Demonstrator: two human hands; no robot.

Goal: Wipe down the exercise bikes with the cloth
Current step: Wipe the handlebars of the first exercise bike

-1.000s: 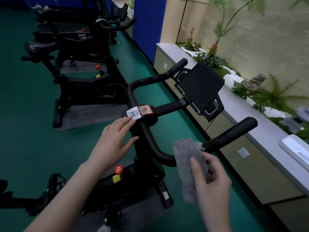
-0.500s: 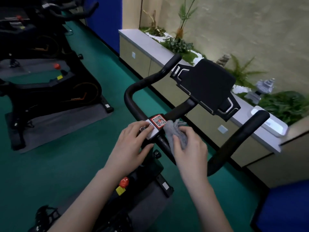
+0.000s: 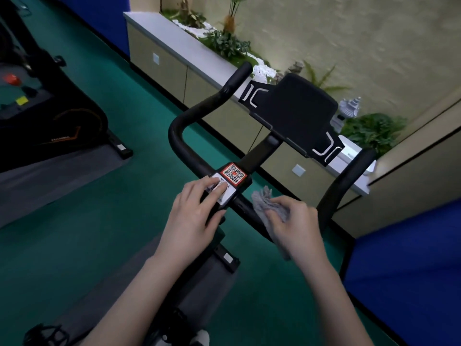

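A black exercise bike stands right in front of me, its curved handlebar rising on both sides of a dark tablet holder. Two QR-code stickers sit on the bar's centre clamp. My left hand rests on that clamp with its fingers lying over the white sticker. My right hand grips a grey fluffy cloth and presses it against the bar just right of the clamp. Part of the cloth hangs below my palm.
A second black bike on a grey mat stands at the left. A low grey-topped ledge with plants runs along the beige wall behind. A blue padded block sits at the right. The floor is green carpet.
The cloth came from the right side of the bar in to the centre, and now sits slightly right of the clamp. My left hand settled onto the stickers. My view swung right.
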